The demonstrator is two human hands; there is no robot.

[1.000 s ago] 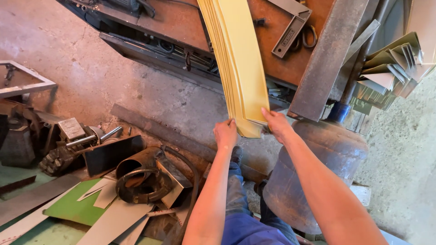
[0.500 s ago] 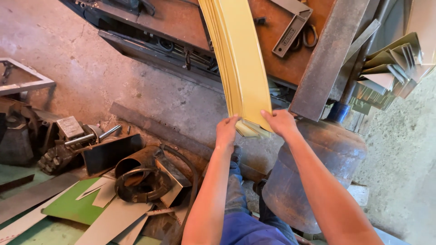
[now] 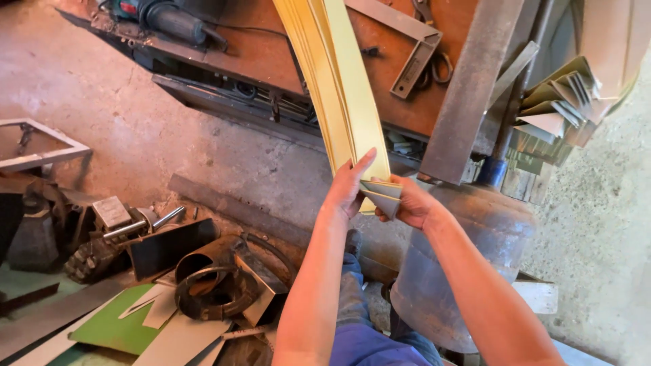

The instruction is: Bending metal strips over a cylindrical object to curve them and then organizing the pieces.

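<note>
Both hands close on the near end of a bundle of long yellow strips [image 3: 339, 88]: the left hand [image 3: 349, 186] lies flat against its left face with fingers stretched upward, and the right hand [image 3: 407, 203] pinches the bottom ends from the right. These strips are thin, flat and pale yellow, stacked face to face so their edges show as fine parallel lines. They fan slightly apart at the lower tips, where a grey underside shows on a few. From the hands the bundle runs up and away over a rust-brown workbench [image 3: 271, 54] and out of the top of the view.

On that bench a metal square [image 3: 413, 64] lies just right of the strips, and a power tool [image 3: 169, 20] sits at the far left. A heavy steel bar [image 3: 468, 95] leans across the bench's right side. Below the right hand stands a rounded grey tank [image 3: 488, 230]. Further left, on the concrete floor, lie a short pipe section [image 3: 203, 271] and a green sheet offcut [image 3: 112, 325].
</note>
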